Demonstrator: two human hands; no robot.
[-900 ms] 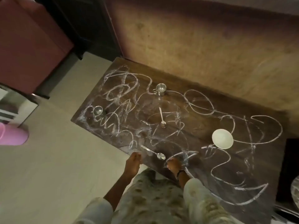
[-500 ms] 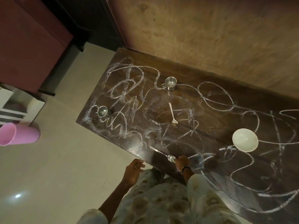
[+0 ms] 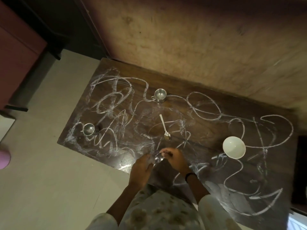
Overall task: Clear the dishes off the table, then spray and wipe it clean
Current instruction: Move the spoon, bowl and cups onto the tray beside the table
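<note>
Right hand pinching a spoon over near edge of chalk-scrawled bench; spoon blurred, mostly hidden. Left hand touching it, fingers loosely curled; grip not discernible. Beyond hands: second spoon flat; white bowl right of it; steel cups left and beyond.

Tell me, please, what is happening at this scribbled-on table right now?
A person is clearing dishes from a dark wooden table covered in white scribbles. Their right hand pinches a spoon near the front edge, with the left hand right beside it; whether the left also grips it is unclear. On the table are another spoon, two small steel cups and a white bowl. No spray or cloth is in view.
</note>
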